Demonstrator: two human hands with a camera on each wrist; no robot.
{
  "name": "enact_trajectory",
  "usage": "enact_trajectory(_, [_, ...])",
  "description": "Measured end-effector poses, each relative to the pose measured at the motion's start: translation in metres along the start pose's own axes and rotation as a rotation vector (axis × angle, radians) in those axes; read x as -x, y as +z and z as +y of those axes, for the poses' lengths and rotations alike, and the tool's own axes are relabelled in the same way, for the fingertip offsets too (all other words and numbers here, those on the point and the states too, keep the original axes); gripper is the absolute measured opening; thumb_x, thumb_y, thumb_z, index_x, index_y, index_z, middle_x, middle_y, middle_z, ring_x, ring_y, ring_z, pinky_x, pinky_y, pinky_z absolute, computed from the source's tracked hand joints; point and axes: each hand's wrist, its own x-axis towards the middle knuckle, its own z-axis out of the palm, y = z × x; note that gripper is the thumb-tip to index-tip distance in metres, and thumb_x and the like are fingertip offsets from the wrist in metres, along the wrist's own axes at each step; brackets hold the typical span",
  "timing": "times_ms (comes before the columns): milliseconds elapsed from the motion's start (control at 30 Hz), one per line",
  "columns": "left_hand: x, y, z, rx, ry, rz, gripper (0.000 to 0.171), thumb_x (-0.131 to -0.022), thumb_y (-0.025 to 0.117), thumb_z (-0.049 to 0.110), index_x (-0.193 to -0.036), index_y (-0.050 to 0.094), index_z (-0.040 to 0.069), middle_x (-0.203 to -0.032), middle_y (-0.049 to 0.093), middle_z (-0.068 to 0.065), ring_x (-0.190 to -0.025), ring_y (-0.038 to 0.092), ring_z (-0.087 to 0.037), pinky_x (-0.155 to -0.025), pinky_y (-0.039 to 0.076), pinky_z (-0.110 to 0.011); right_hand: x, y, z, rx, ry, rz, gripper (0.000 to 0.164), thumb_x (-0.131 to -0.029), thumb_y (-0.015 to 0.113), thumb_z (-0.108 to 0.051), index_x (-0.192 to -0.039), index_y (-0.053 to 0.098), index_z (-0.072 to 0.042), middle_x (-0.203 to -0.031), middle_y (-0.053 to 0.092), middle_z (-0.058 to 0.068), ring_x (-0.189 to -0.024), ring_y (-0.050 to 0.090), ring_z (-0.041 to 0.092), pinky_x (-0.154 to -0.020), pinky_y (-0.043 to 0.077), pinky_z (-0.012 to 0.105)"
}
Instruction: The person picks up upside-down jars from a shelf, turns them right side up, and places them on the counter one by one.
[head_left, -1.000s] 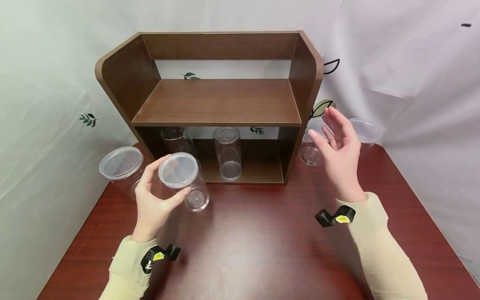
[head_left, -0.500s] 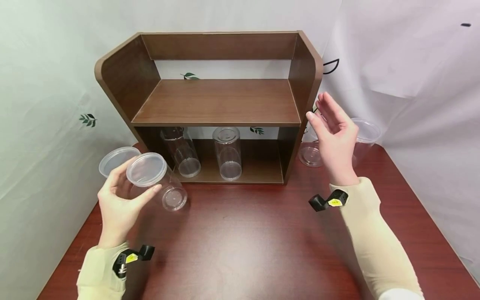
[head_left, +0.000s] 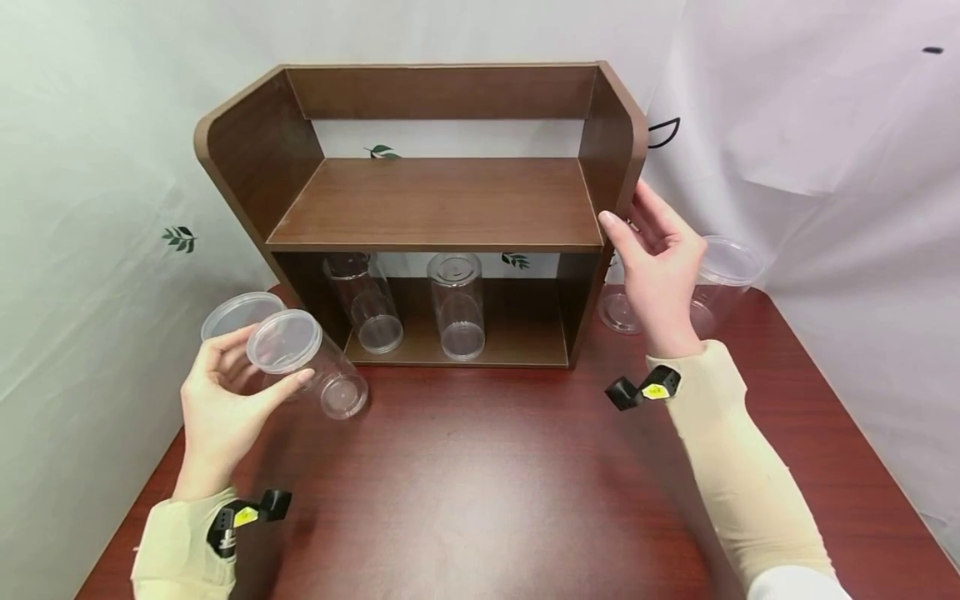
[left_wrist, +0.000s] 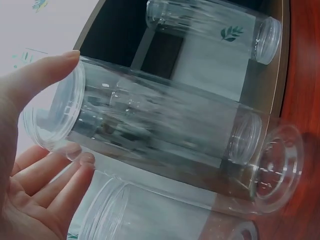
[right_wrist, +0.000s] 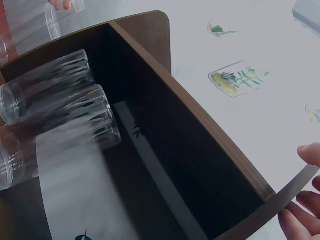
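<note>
In the head view my left hand (head_left: 225, 400) holds a clear plastic jar (head_left: 324, 371) near its lidded top, thumb on one side and fingers on the other. The left wrist view shows the thumb (left_wrist: 52, 70) against the lid's rim. A second lidded jar (head_left: 238, 312) stands behind it, partly hidden. My right hand (head_left: 660, 275) is at the right side panel of a brown wooden shelf (head_left: 442, 204). In the right wrist view its fingertips (right_wrist: 295, 222) lie at the panel's outer face, with the thumb apart on the other side.
Two clear jars, one left (head_left: 367, 312) and one in the middle (head_left: 457, 317), stand in the lower compartment. To the shelf's right are a lidded jar (head_left: 727, 267) and another jar (head_left: 621, 312), partly behind my right hand. A reddish-brown table (head_left: 480, 483) carries everything.
My left hand and its jar have moved left, toward the jar standing there. My right hand has gone forward and left, from beside the shelf to its side panel.
</note>
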Motion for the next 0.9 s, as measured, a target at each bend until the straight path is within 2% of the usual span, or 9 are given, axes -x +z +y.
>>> enact_trajectory(200, [0.000, -0.002, -0.002, -0.039, -0.042, -0.014, 0.083, -0.062, 0.093, -0.012, -0.136, 0.059, 0.005, -0.122, 0.070, -0.011, -0.104, 0.070, -0.016, -0.085, 0.054, -0.017, -0.008, -0.002, 0.014, 0.001, 0.030, 0.029, 0.044, -0.081, 0.083, 0.002, -0.124, 0.074, -0.005, -0.122, 0.070, 0.013, -0.113, 0.068, 0.024, -0.097, 0.053, 0.032])
enact_trajectory(533, [-0.001, -0.001, -0.003, -0.071, -0.056, -0.050, 0.081, -0.066, 0.092, -0.009, -0.138, 0.057, 0.007, -0.127, 0.068, -0.012, -0.112, 0.067, -0.014, -0.090, 0.052, -0.017, -0.014, -0.005, 0.027, 0.039, 0.020, 0.045, 0.049, -0.078, 0.086, 0.003, -0.123, 0.074, -0.007, -0.120, 0.072, 0.012, -0.108, 0.070, 0.023, -0.094, 0.055, 0.032])
enact_trajectory(800, [-0.001, 0.000, -0.008, -0.010, -0.117, -0.038, 0.081, -0.068, 0.090, -0.011, -0.139, 0.055, 0.006, -0.130, 0.064, -0.012, -0.115, 0.066, -0.017, -0.092, 0.051, -0.017, -0.013, -0.005, 0.026, 0.044, -0.024, 0.036, 0.045, -0.078, 0.087, 0.002, -0.120, 0.076, -0.007, -0.116, 0.073, 0.013, -0.106, 0.071, 0.025, -0.092, 0.055, 0.032])
enact_trajectory(900, [-0.002, 0.002, -0.011, 0.004, -0.115, -0.037, 0.080, -0.069, 0.089, -0.011, -0.139, 0.054, 0.006, -0.132, 0.063, -0.012, -0.116, 0.065, -0.017, -0.092, 0.051, -0.017, -0.013, -0.006, 0.025, 0.033, -0.021, 0.043, 0.044, -0.077, 0.087, 0.003, -0.118, 0.077, -0.007, -0.115, 0.073, 0.014, -0.105, 0.071, 0.025, -0.091, 0.056, 0.032])
